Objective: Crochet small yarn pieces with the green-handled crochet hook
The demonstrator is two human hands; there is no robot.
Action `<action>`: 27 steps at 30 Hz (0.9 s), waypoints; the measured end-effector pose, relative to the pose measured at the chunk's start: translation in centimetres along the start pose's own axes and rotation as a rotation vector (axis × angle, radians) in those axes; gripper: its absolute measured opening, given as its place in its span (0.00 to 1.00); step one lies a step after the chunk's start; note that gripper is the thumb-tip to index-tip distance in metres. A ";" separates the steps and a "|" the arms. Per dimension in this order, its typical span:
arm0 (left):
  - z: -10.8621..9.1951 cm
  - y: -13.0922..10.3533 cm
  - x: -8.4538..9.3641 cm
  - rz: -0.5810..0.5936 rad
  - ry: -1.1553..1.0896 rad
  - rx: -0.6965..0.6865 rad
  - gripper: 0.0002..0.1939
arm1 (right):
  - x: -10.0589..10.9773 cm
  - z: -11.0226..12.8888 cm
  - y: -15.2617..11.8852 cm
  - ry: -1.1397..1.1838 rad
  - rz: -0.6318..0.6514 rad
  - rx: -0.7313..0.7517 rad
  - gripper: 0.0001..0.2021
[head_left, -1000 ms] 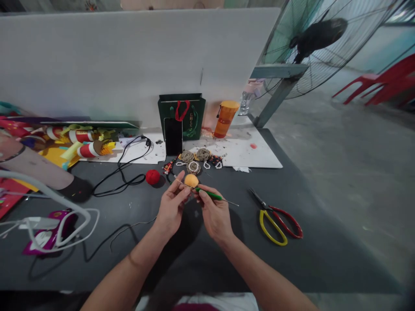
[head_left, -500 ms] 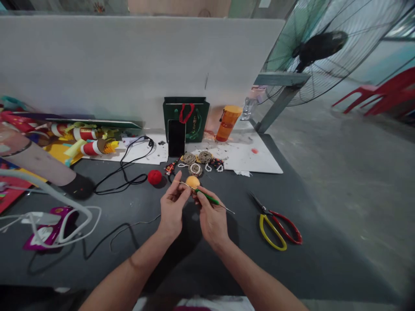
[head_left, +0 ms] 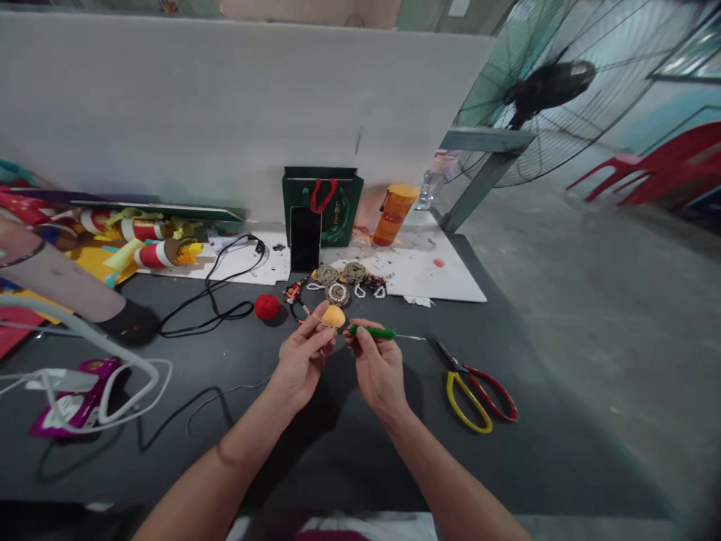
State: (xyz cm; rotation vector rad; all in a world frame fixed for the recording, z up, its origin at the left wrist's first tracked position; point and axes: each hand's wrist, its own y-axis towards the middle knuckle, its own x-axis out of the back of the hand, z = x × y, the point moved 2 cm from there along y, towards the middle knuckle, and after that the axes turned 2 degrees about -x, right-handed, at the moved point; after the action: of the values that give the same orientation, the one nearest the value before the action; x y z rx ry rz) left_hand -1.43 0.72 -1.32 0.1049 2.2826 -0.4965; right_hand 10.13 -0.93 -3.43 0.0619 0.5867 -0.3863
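My left hand point(head_left: 303, 361) pinches a small round yellow-orange piece point(head_left: 333, 316) near the middle of the table. Held in my right hand point(head_left: 380, 372) is a green-handled tool point(head_left: 372, 332) with a thin metal shaft pointing right; its other end is close to the yellow piece. A thin cord point(head_left: 236, 388) trails from my left hand over the dark table. Just beyond the hands lie brown rosettes with beads point(head_left: 338, 293). A red ball point(head_left: 266, 306) rests to the left of them. What the fingertips grip in detail is too small to tell.
Scissors point(head_left: 470, 391) with yellow and red handles lie at the right. A phone point(head_left: 305, 239) leans on a green bag point(head_left: 349, 203) beside an orange bottle point(head_left: 394, 214). Black cable point(head_left: 211, 289), white cables point(head_left: 132, 357) and a purple packet point(head_left: 84, 402) occupy the left.
The green-handled tool has swung to nearly level and shifted right with my right hand. My left fingers have closed nearer the yellow piece. The whole view has shifted slightly.
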 end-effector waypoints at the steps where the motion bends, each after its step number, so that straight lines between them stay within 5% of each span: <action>1: 0.0 0.0 0.0 0.007 -0.007 0.017 0.24 | 0.1 0.1 0.0 -0.015 0.005 0.023 0.09; 14: -0.4 -0.1 -0.2 0.063 -0.050 0.072 0.24 | 1.8 1.2 0.8 -0.264 0.107 0.282 0.08; 27: -0.2 -0.3 -0.2 0.024 0.178 -0.189 0.29 | 0.8 1.5 0.0 -0.319 0.129 0.238 0.05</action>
State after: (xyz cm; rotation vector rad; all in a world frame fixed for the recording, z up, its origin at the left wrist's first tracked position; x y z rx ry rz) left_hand -1.45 0.57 -0.98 0.0850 2.4865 -0.2662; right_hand 11.51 -1.43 -2.65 0.2609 0.2187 -0.3303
